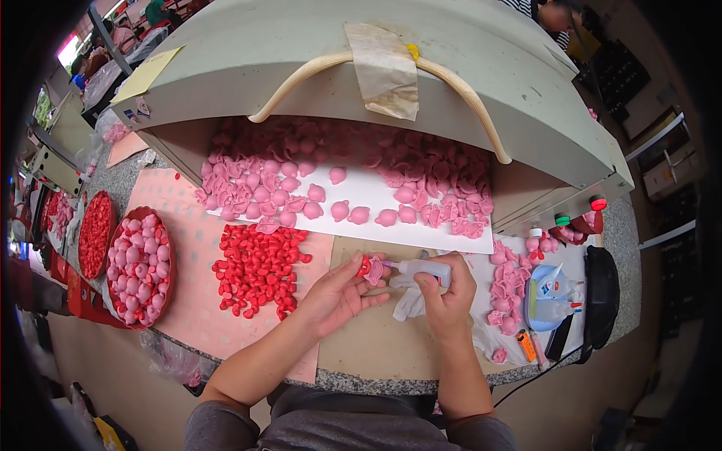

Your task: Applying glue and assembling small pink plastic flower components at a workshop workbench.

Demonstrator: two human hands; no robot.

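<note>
My left hand (pixel 329 302) pinches a small red piece (pixel 365 265) with a pink ruffled piece (pixel 374 272) against it; whether the two are joined I cannot tell. Wrapped in my right hand (pixel 450 295) is a clear squeeze bottle (pixel 427 269), tilted on its side. Its thin purple-tipped nozzle (pixel 389 264) points left and meets the pink piece. Under the bottle lies a crumpled white cloth (pixel 408 304). Left of my left hand, a heap of small glossy red pieces (pixel 256 270) covers part of a pink sheet (pixel 188 301).
Ahead stands a grey hooded box (pixel 226 75) with many pink pieces (pixel 263 188) on white paper. A red basket (pixel 171 282) of pink round pieces sits left, beside a basket of red pieces (pixel 96 234). At right are a blue tray (pixel 532 319), an orange lighter (pixel 526 346) and a black pouch (pixel 602 289).
</note>
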